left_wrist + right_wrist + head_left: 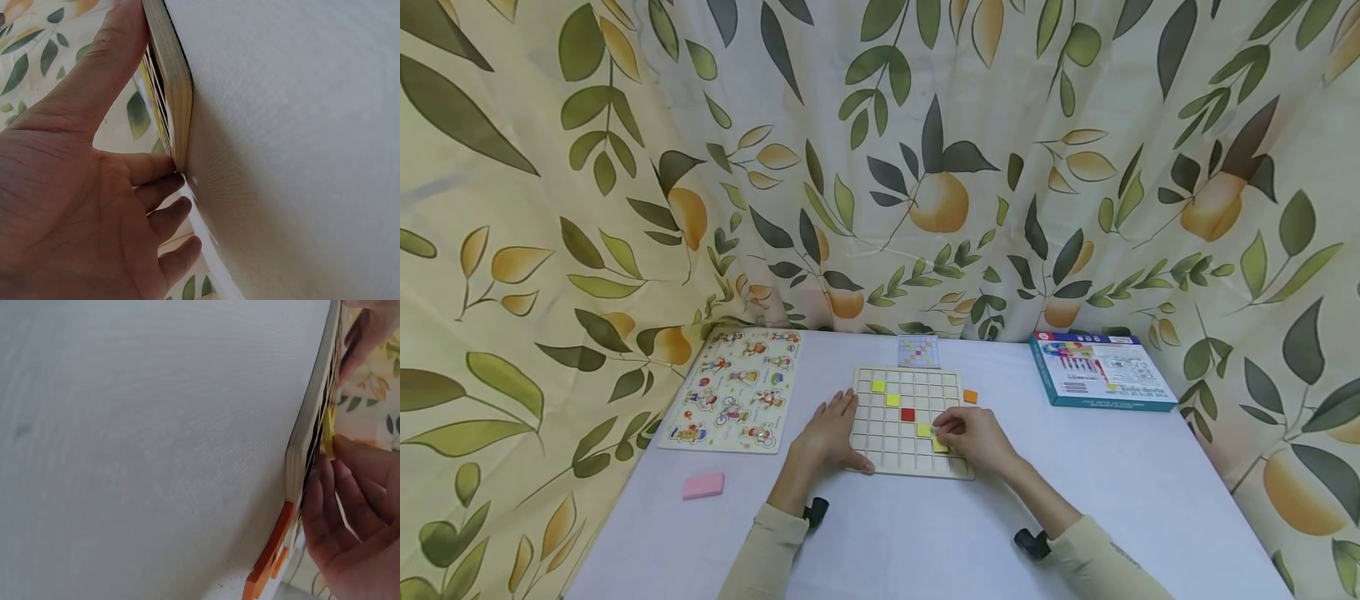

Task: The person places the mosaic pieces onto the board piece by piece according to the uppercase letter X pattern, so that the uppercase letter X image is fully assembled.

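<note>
Head cam: I see a pale wooden grid board (907, 421) w/ small square holes, flat on the white table (925, 533), about in the middle. My left hand (827, 435) lies flat at the board's left edge, fingers straight and together, thumb by the front corner. It holds nothing, just touches the board's side. Left wrist cam shows the same: thumb up along the board's thin edge (172, 81), fingertips (164, 167) pressed at the board's corner.

My right hand (973, 437) is over the front right part of the board. Its fingers are bent and the tips pinch a small yellow square tile (940, 446) that sits on the board near the front edge. Right wrist cam: fingertips (350, 450) touch the yellow tile (327, 432) right at the board's top; can't tell if it's fully down in a hole.

More tiles on the board: 3 yellow ones, (877, 386), (892, 399), (922, 430), in a slanted line, and a red square tile (907, 414) between them. An orange square tile (971, 397) lies on the table just beside the board's right edge.

Behind the board stands a small pattern card (918, 351) w/ coloured squares. Far left lies a picture puzzle board (735, 389) w/ cartoon figures, and near it, closer to me, a pink flat block (703, 486). Far right is a blue-edged game box (1101, 371). A leaf-and-fruit print curtain (880, 167) hangs all round.
</note>
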